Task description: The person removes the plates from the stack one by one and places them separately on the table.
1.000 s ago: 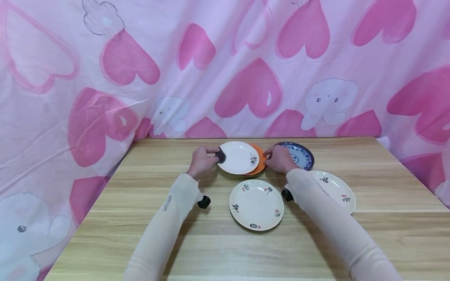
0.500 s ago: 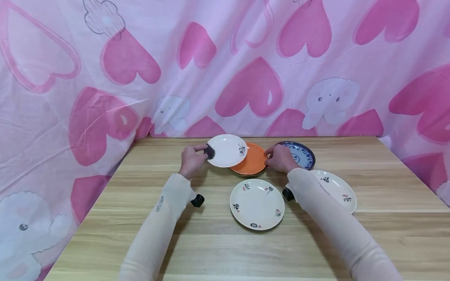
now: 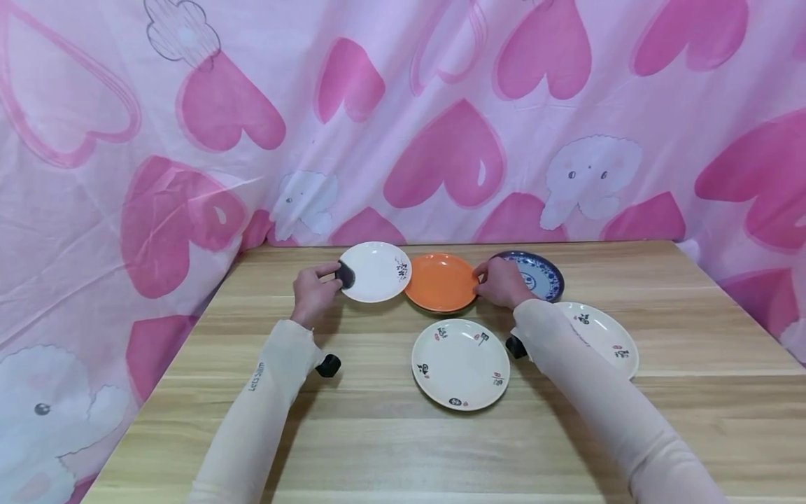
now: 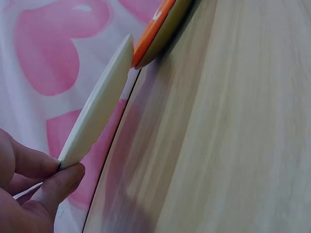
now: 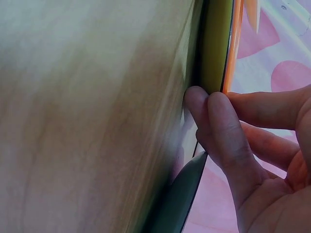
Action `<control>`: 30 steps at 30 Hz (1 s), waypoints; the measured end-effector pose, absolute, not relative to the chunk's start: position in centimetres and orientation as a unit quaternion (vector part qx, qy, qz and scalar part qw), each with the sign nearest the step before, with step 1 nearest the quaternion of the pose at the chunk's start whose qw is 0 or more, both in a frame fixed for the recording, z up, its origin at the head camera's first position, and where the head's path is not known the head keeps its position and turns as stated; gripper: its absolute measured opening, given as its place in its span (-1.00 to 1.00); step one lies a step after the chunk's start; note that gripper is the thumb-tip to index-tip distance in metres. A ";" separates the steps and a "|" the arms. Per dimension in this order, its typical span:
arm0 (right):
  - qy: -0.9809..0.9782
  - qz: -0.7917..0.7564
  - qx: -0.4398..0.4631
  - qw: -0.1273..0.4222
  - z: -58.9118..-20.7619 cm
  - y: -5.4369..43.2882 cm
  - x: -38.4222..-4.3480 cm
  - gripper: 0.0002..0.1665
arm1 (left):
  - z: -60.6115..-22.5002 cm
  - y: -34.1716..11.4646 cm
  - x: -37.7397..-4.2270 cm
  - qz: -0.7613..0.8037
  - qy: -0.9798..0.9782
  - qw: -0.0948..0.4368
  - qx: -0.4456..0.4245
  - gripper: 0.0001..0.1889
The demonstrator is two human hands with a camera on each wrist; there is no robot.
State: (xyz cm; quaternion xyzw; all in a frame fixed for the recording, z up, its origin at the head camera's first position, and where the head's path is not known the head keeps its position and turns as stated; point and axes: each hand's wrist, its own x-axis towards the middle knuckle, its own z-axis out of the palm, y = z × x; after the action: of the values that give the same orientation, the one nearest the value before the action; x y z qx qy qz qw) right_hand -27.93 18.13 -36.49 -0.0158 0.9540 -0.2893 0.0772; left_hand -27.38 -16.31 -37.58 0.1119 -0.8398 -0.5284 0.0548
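My left hand pinches the dark-patched left edge of a white plate between thumb and fingers. In the left wrist view this white plate is held tilted above the wood. Beside it lies an orange plate, its right rim pinched by my right hand. Seen edge-on in the right wrist view, the orange plate has an olive layer under it; whether that is its underside or another plate I cannot tell. The white plate's right edge is close to the orange rim.
A blue-patterned plate sits partly behind my right hand. A cream plate with small printed marks lies nearer the front, and a similar plate is partly under my right forearm. A heart-printed cloth backs the wooden table.
My left hand has moved left with the white plate, from above the orange plate to beside it, uncovering the orange plate. My right hand has stayed at the orange rim.
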 end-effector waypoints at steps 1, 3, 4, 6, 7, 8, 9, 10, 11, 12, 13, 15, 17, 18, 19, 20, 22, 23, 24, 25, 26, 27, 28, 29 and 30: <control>0.954 -0.289 -0.015 0.078 -36.5 18.1 -27.9 -0.55 | -37.6 -16.5 -27.3 -0.532 -0.838 0.054 0.114 -0.54; 0.954 -0.288 -0.012 0.080 -36.5 18.1 -27.9 -0.55 | -37.8 -16.7 -27.2 -0.539 -0.832 0.053 0.119 -0.53; 0.954 -0.288 -0.009 0.080 -36.5 18.1 -27.9 -0.55 | -37.8 -16.8 -27.2 -0.545 -0.828 0.053 0.122 -0.52; 0.954 -0.289 -0.009 0.079 -36.5 18.0 -27.8 -0.55 | -37.9 -17.0 -27.0 -0.554 -0.821 0.055 0.127 -0.51; 0.954 -0.290 -0.008 0.079 -36.5 18.0 -27.8 -0.55 | -37.9 -17.1 -27.0 -0.555 -0.819 0.056 0.131 -0.51; 0.954 -0.291 -0.008 0.078 -36.4 18.0 -27.8 -0.55 | -38.0 -17.1 -27.0 -0.556 -0.818 0.057 0.134 -0.51; 0.953 -0.292 -0.008 0.077 -36.5 18.0 -27.8 -0.55 | -38.0 -17.2 -27.0 -0.555 -0.819 0.058 0.136 -0.51; 0.953 -0.294 -0.008 0.077 -36.5 18.0 -27.8 -0.55 | -38.0 -17.3 -27.0 -0.554 -0.819 0.058 0.139 -0.51; 0.952 -0.295 -0.009 0.077 -36.5 18.0 -27.8 -0.55 | -38.1 -17.4 -27.0 -0.550 -0.821 0.058 0.142 -0.51; 0.952 -0.296 -0.009 0.076 -36.6 18.1 -27.8 -0.55 | -38.1 -17.5 -27.0 -0.547 -0.822 0.058 0.147 -0.52; 0.952 -0.296 -0.010 0.076 -36.6 18.1 -27.8 -0.56 | -38.1 -17.6 -27.0 -0.544 -0.824 0.057 0.148 -0.52; 0.952 -0.296 -0.011 0.076 -36.7 18.1 -27.7 -0.56 | -38.3 -17.9 -27.0 -0.541 -0.826 0.055 0.151 -0.52; 0.952 -0.297 -0.009 0.076 -36.7 18.1 -27.8 -0.56 | -38.4 -18.1 -26.9 -0.538 -0.827 0.055 0.153 -0.53; 0.952 -0.296 -0.010 0.077 -36.7 18.2 -27.8 -0.56 | -38.4 -18.2 -26.9 -0.538 -0.827 0.056 0.153 -0.53; 0.952 -0.296 -0.010 0.077 -36.7 18.2 -27.9 -0.56 | -38.4 -18.3 -26.9 -0.537 -0.828 0.057 0.152 -0.52; 0.952 -0.295 -0.009 0.077 -36.7 18.1 -27.9 -0.56 | -38.5 -18.4 -26.8 -0.538 -0.827 0.058 0.153 -0.52; 0.953 -0.293 -0.010 0.075 -36.7 18.1 -28.0 -0.57 | -38.6 -18.5 -26.7 -0.536 -0.828 0.060 0.153 -0.52; 0.954 -0.291 -0.013 0.073 -36.8 18.1 -28.0 -0.57 | -38.7 -18.5 -26.7 -0.535 -0.828 0.060 0.154 -0.53; 0.954 -0.291 -0.014 0.073 -36.7 18.1 -28.0 -0.57 | -38.7 -18.6 -26.7 -0.535 -0.828 0.059 0.155 -0.53; 0.954 -0.291 -0.013 0.072 -36.7 18.1 -28.0 -0.57 | -38.8 -18.6 -26.8 -0.535 -0.828 0.058 0.155 -0.53; 0.954 -0.292 -0.013 0.073 -36.7 18.1 -28.0 -0.57 | -38.8 -18.6 -26.8 -0.534 -0.829 0.057 0.156 -0.53; 0.954 -0.292 -0.013 0.073 -36.7 18.1 -28.0 -0.57 | -38.8 -18.6 -26.8 -0.532 -0.831 0.056 0.156 -0.53; 0.953 -0.293 -0.011 0.074 -36.7 18.1 -28.0 -0.57 | -38.8 -18.5 -26.9 -0.530 -0.832 0.054 0.156 -0.54; 0.953 -0.293 -0.009 0.076 -36.8 18.1 -28.0 -0.57 | -38.8 -18.5 -26.9 -0.528 -0.833 0.052 0.157 -0.54; 0.953 -0.294 -0.006 0.077 -36.8 18.1 -28.0 -0.57 | -38.8 -18.5 -26.9 -0.526 -0.834 0.051 0.157 -0.55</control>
State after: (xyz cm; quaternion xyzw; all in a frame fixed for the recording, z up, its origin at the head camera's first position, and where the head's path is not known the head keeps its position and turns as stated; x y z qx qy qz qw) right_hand -27.97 18.14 -36.77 -0.0062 0.9526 -0.2943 0.0768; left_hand -26.94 -18.46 -38.84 0.1567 -0.8344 -0.5260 0.0505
